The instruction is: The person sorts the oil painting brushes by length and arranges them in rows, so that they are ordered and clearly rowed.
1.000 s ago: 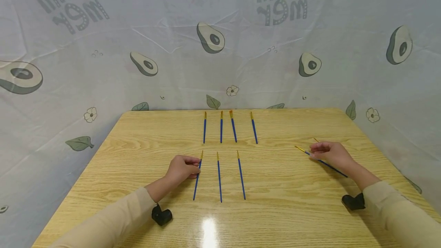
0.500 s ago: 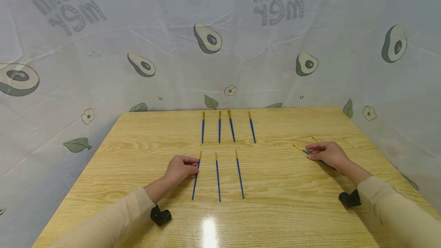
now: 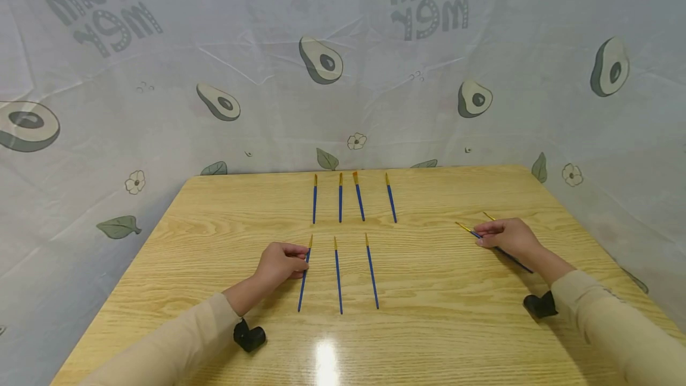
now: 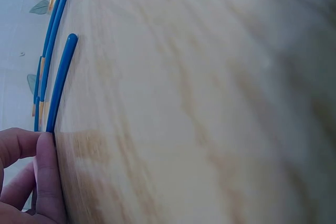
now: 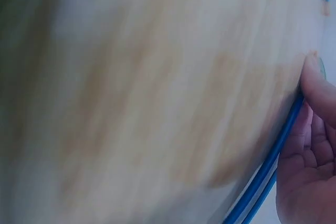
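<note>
In the head view my left hand (image 3: 278, 264) pinches a thin paintbrush (image 3: 302, 292) with a blue handle, the leftmost of three in the near row; its bristles point away from me. The left wrist view shows thumb and finger on that blue handle (image 4: 63, 80), low over the table. At the right, my right hand (image 3: 509, 238) holds another slim paintbrush (image 3: 465, 227), slanted with its tip toward the far left. Just behind that hand the yellow end of a second brush (image 3: 488, 215) shows; the hand hides most of it. Two blue handles (image 5: 265, 166) run side by side in the right wrist view.
Two more brushes, a middle one (image 3: 338, 279) and a right one (image 3: 372, 276), lie in the near row. Several brushes, including a wide-tipped one (image 3: 359, 198), form a far row on the wooden table (image 3: 429, 314). A printed cloth (image 3: 257, 58) hangs behind.
My right hand has shifted slightly away from me with its paintbrush. The left hand keeps its pinch in the same place. The head view has turned very slightly.
</note>
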A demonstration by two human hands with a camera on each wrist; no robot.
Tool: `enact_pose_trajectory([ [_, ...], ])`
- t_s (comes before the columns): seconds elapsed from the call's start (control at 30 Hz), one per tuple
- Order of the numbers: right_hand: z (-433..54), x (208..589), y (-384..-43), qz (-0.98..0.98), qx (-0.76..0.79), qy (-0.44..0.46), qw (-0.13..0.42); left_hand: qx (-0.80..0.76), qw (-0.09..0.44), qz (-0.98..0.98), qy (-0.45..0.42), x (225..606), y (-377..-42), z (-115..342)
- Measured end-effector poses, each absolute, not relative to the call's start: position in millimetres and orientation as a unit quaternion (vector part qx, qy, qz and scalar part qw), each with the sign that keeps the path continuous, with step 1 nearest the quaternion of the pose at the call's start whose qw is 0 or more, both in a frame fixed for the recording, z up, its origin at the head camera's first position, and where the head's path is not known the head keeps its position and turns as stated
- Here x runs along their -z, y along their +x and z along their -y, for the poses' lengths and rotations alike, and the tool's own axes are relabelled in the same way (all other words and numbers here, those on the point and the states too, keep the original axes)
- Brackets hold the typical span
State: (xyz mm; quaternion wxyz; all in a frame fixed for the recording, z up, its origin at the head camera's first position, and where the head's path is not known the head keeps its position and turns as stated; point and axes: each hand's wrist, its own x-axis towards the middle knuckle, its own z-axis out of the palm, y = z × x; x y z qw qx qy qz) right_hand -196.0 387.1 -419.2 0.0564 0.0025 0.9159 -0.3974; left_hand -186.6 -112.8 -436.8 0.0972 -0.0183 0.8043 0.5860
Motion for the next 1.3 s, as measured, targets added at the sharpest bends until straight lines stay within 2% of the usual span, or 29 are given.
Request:
enact_pose_trajectory([
  [0.6,-372.9,399.3,-197.1,-0.916,0.393,0.007,0.079,-0.592,0.102,-0.800,-0.015,435.8,-186.7,112.1],
  [1.1,-325.7,386.9,-192.3,-0.891,0.437,0.001,0.121,-0.594,0.101,-0.798,-0.013,436.6,-187.2,113.3],
  [1.3,-306.4,384.0,-190.2,-0.871,0.476,0.007,0.120,-0.591,0.100,-0.800,-0.014,436.4,-188.1,114.3],
])
